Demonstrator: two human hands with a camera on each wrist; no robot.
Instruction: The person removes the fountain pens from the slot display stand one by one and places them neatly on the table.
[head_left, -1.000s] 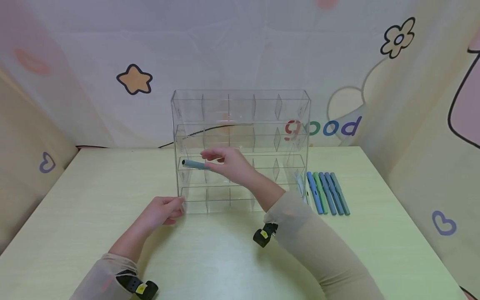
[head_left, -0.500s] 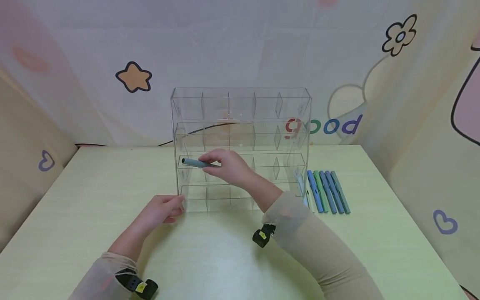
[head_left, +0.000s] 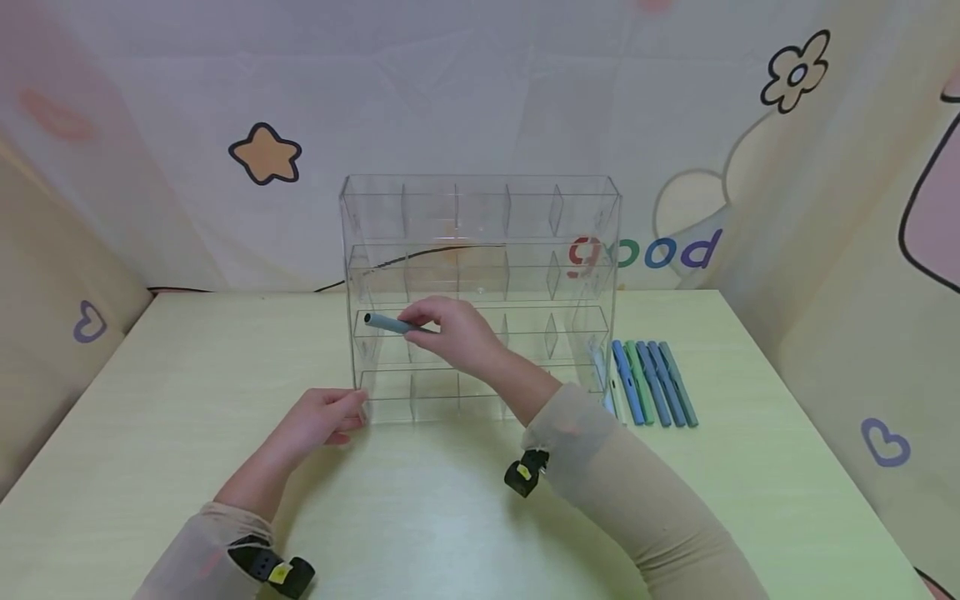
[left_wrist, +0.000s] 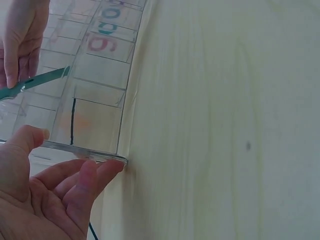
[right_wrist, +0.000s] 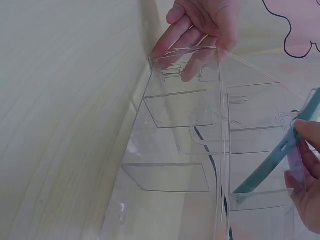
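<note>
A clear acrylic rack, with several tiers split into compartments, stands upright on the table. My left hand grips its lower left side, thumb and fingers on either face of the edge. My right hand pinches a blue-green marker pen between thumb and fingers. The pen lies nearly level at the left part of the third tier from the top, its far end tilted slightly up. In the right wrist view the pen slants across the rack's compartments; whether it is inside one I cannot tell.
To the right of the rack, several blue and green marker pens lie side by side on the pale table. The nearest ones are partly seen through or beside the rack's side. A printed curtain hangs behind and at both sides.
My right fingers, raised off the pen one second ago, have come down onto it and now pinch it. The pen has hardly moved. My left hand stays on the rack.
</note>
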